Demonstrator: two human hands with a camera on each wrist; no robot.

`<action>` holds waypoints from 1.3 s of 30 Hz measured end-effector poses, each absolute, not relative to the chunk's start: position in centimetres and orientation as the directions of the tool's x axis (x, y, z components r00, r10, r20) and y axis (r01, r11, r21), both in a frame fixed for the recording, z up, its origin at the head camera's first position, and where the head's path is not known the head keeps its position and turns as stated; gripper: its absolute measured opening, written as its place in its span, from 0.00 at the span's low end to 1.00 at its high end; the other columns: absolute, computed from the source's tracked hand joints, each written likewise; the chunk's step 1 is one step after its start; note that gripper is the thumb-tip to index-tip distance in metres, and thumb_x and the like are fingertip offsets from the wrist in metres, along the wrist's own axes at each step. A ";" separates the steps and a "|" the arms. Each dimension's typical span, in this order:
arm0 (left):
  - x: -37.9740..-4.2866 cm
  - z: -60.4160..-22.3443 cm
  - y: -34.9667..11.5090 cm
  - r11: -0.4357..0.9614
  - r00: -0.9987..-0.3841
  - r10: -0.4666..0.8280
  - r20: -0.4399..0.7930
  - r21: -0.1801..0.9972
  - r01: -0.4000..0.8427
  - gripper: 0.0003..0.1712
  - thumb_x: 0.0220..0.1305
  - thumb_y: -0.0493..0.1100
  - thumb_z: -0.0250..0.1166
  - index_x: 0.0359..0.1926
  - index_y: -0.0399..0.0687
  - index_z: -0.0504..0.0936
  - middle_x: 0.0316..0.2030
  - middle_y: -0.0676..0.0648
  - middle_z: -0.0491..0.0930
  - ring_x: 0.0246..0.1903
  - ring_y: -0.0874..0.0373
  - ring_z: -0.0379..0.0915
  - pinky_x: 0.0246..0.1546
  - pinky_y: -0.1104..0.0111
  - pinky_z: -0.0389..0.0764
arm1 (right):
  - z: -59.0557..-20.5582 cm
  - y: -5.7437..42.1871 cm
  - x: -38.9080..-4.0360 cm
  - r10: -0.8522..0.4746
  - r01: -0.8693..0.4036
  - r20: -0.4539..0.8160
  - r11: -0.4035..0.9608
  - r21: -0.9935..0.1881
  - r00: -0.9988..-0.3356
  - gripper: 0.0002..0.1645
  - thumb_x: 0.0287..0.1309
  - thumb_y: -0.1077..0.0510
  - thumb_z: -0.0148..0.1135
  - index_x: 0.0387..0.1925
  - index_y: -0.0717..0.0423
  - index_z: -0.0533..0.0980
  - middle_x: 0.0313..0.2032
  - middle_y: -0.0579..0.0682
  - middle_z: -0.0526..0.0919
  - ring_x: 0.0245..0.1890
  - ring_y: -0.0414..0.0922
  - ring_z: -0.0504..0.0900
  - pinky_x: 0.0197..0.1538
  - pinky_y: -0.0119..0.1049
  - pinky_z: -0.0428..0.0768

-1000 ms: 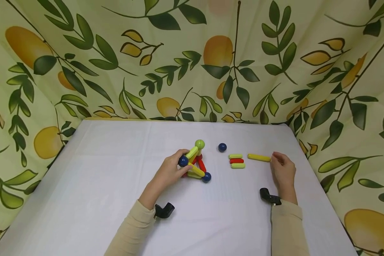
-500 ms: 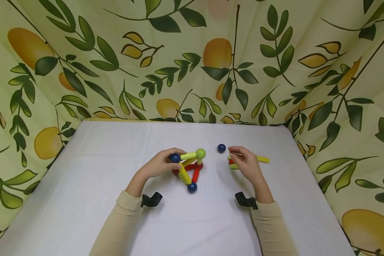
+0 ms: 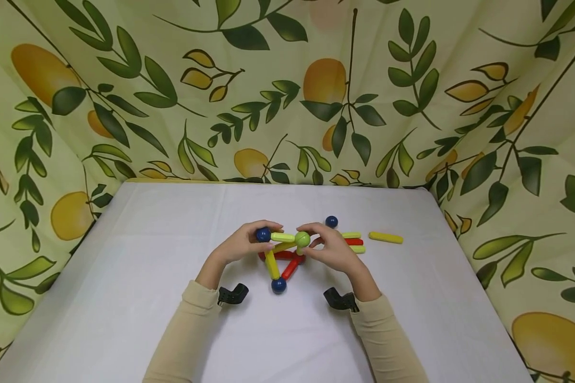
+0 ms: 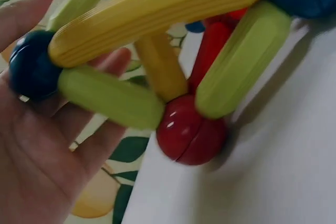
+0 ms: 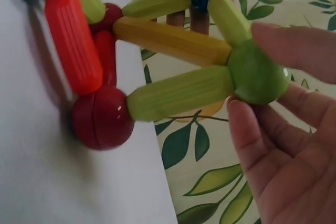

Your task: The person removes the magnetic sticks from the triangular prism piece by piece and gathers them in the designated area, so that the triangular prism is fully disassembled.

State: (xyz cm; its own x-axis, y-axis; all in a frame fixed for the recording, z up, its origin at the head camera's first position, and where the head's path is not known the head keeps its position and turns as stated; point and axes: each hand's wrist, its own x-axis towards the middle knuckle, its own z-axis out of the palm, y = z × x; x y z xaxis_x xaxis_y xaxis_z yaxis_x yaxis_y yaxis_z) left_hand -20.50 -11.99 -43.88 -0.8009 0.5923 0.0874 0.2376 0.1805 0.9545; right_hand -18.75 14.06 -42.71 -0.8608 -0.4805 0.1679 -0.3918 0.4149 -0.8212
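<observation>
White desk (image 3: 100,298) beneath, left of the loose ball (image 3: 331,221), my right grip (image 3: 334,248) is now pinching the frame (image 3: 271,264) by its green ball (image 3: 302,239), my left grip (image 3: 236,245) holding a blue corner (image 3: 263,234), likely steadying it.

White table (image 3: 100,276) with ball-and-stick frame (image 3: 284,256), loose blue ball (image 3: 331,221), four loose sticks (image 3: 354,242).

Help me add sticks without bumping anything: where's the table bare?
Bare: the table left of the left sleeve, between it and the right sleeve, and right of that, nearer than the loose yellow stick. Crowded: where the left hand and right hand hold the toy frame, and by the loose blue ball and short sticks.
</observation>
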 end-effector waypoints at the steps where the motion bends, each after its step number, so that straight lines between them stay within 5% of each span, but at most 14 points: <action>1: -20.4 -44.2 -11.8 0.171 -0.817 0.567 0.107 0.955 0.243 0.25 0.60 0.35 0.64 0.59 0.40 0.73 0.55 0.41 0.77 0.46 0.52 0.74 0.45 0.64 0.79 | -42.6 13.9 -18.7 -0.478 -0.386 0.160 0.422 -0.820 -0.864 0.27 0.51 0.60 0.69 0.54 0.58 0.74 0.52 0.52 0.79 0.48 0.46 0.76 0.47 0.35 0.80; 8: -19.1 -45.4 -10.6 0.098 -0.904 0.372 0.211 0.960 0.264 0.22 0.56 0.30 0.65 0.53 0.37 0.75 0.49 0.34 0.77 0.45 0.56 0.74 0.48 0.73 0.74 | -42.6 12.9 -18.6 -0.461 -0.346 0.134 0.411 -0.843 -0.877 0.26 0.52 0.62 0.68 0.54 0.60 0.74 0.51 0.53 0.78 0.48 0.47 0.75 0.49 0.39 0.80; 14: -17.9 -43.8 -10.0 0.048 -0.926 0.312 0.214 0.969 0.241 0.13 0.57 0.29 0.63 0.44 0.30 0.75 0.41 0.37 0.76 0.37 0.59 0.71 0.32 0.74 0.77 | -43.2 12.6 -18.7 -0.430 -0.328 0.156 0.363 -0.872 -0.889 0.22 0.51 0.65 0.67 0.50 0.57 0.76 0.48 0.52 0.78 0.46 0.46 0.75 0.49 0.34 0.80; 21: -18.1 -43.8 -9.9 0.062 -0.929 0.324 0.178 0.976 0.209 0.12 0.58 0.30 0.63 0.44 0.30 0.75 0.41 0.35 0.75 0.33 0.58 0.71 0.23 0.67 0.75 | -40.3 12.0 -17.1 -0.425 -0.253 0.098 0.324 -0.912 -0.900 0.19 0.53 0.70 0.61 0.49 0.65 0.73 0.48 0.60 0.77 0.45 0.49 0.74 0.50 0.45 0.78; 30: -18.1 -43.8 -9.6 0.031 -0.921 0.343 0.186 0.977 0.209 0.12 0.59 0.29 0.63 0.43 0.28 0.73 0.41 0.37 0.76 0.35 0.60 0.72 0.32 0.74 0.77 | -42.7 12.8 -18.4 -0.438 -0.190 0.056 0.270 -0.944 -0.897 0.23 0.54 0.70 0.61 0.53 0.66 0.72 0.51 0.61 0.75 0.41 0.48 0.76 0.42 0.25 0.79; 39: -18.1 -43.8 -9.4 0.029 -0.920 0.352 0.173 0.980 0.196 0.11 0.60 0.30 0.63 0.43 0.30 0.73 0.42 0.36 0.75 0.38 0.59 0.72 0.38 0.75 0.78 | -43.9 13.6 -19.1 -0.461 -0.184 0.076 0.193 -0.964 -0.884 0.22 0.55 0.69 0.61 0.54 0.65 0.73 0.50 0.61 0.77 0.38 0.60 0.79 0.40 0.26 0.80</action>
State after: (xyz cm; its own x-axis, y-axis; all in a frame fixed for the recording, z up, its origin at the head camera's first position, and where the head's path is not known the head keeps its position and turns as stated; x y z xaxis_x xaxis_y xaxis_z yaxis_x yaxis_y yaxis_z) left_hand -18.13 -9.42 -43.81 -0.9197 0.3523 0.1734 0.1959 0.0290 0.9802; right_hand -19.08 13.57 -43.92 -0.8840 -0.4611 0.0765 -0.1842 0.1933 -0.9637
